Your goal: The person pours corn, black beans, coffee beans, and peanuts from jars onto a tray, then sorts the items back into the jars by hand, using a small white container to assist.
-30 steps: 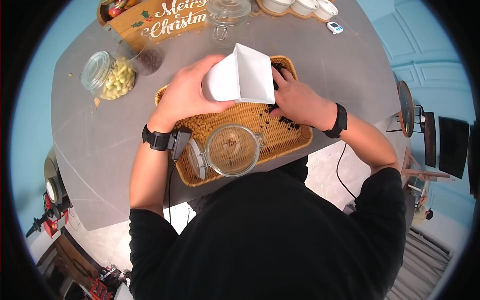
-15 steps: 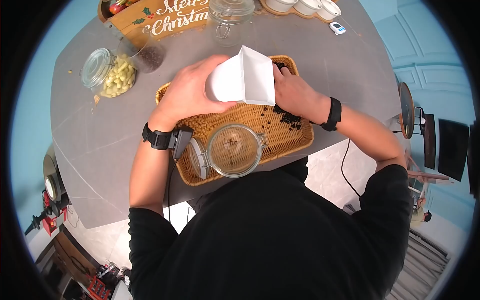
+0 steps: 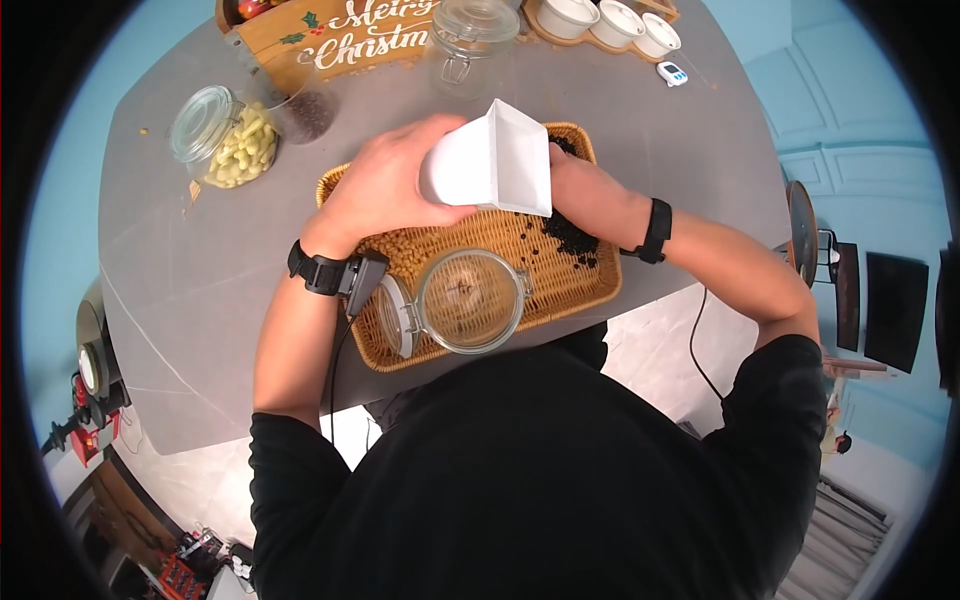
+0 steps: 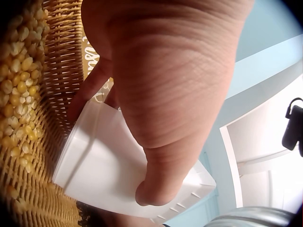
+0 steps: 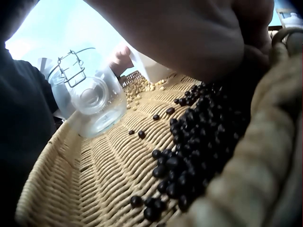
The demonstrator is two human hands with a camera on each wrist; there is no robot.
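My left hand [image 3: 385, 185] grips a white square-mouthed container [image 3: 465, 165], tilted on its side over the wicker basket [image 3: 560, 310], its mouth facing right. In the left wrist view the thumb presses along the container's white wall [image 4: 109, 165]. My right hand [image 3: 600, 200] is low at the basket's right end, beside the container's mouth, at a heap of black beans [image 5: 203, 137]; its fingers are hidden. Yellow corn kernels [image 4: 21, 90] lie on the basket's left side. An open glass clip-top jar [image 3: 468, 300] stands in the basket near its front rim, lid swung left.
At the left are a jar of pale green pieces [image 3: 240, 150] and a clear container of dark beans [image 3: 303, 115]. Behind stand a wooden Christmas box [image 3: 345, 45], another glass jar [image 3: 470, 50], white ramekins [image 3: 618, 25] and a small timer [image 3: 672, 74].
My right hand has drawn in behind the container's mouth, its fingers now out of sight, and more of the black bean heap shows. The white container has shifted slightly right.
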